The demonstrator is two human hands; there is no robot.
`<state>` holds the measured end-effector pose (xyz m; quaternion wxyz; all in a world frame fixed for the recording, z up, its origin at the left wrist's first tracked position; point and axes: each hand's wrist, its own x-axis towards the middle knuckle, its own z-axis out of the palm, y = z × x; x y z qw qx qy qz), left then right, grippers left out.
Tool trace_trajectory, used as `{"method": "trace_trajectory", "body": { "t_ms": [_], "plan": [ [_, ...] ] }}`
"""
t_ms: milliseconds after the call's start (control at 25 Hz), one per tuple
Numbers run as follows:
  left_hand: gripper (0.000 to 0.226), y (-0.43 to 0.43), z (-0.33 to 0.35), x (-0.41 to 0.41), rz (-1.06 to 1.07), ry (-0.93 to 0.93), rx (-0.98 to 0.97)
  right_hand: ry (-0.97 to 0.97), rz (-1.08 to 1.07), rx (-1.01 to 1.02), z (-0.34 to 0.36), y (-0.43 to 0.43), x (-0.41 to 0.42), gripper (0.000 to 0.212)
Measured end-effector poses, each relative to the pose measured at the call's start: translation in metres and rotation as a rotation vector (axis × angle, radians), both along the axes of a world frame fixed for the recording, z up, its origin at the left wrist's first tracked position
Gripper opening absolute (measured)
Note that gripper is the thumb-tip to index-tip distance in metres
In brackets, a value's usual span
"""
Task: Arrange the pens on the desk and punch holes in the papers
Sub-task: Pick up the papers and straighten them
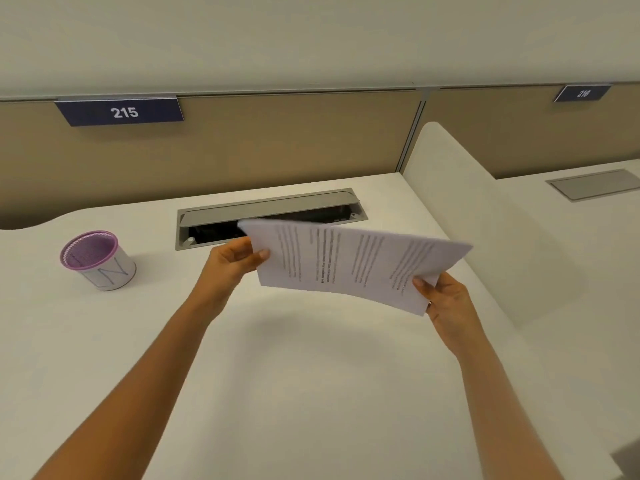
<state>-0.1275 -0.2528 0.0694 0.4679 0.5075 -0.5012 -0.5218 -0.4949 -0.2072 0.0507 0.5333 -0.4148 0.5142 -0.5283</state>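
A stack of printed white papers (349, 261) hangs in the air above the white desk (277, 375), tilted with its right end lower. My left hand (232, 261) grips the stack's left edge, thumb on top. At the near right corner my right hand (446, 303) holds the same stack. A purple mesh pen cup (98, 259) wrapped in white paper stands on the desk to the left; no pens show in it. No pens and no hole punch are in view.
An open grey cable tray (270, 213) is set into the desk behind the papers. A white divider panel (485, 216) rises on the right. A beige partition (277, 140) with sign 215 closes the back.
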Motion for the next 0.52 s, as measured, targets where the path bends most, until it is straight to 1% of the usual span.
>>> {"method": "trace_trajectory", "body": {
  "t_ms": [80,160,280,400,520],
  "plan": [
    [0.018,0.006,-0.01,-0.001,-0.004,-0.078,0.002,0.029,0.02,0.03,-0.012,0.001,-0.004,0.034],
    [0.024,0.016,-0.028,-0.002,-0.027,-0.143,0.051,0.034,0.044,0.077,-0.029,0.005,-0.004,0.038],
    [0.021,0.027,-0.046,-0.01,-0.077,-0.181,0.128,0.021,0.032,0.165,-0.054,0.014,-0.001,0.037],
    [0.018,0.023,-0.041,-0.015,-0.035,-0.147,0.102,0.018,0.015,0.152,-0.051,0.011,0.0,0.035],
    [0.017,0.015,-0.03,-0.015,0.038,-0.033,0.131,0.009,0.039,0.096,-0.027,-0.002,-0.007,0.038]
  ]
}}
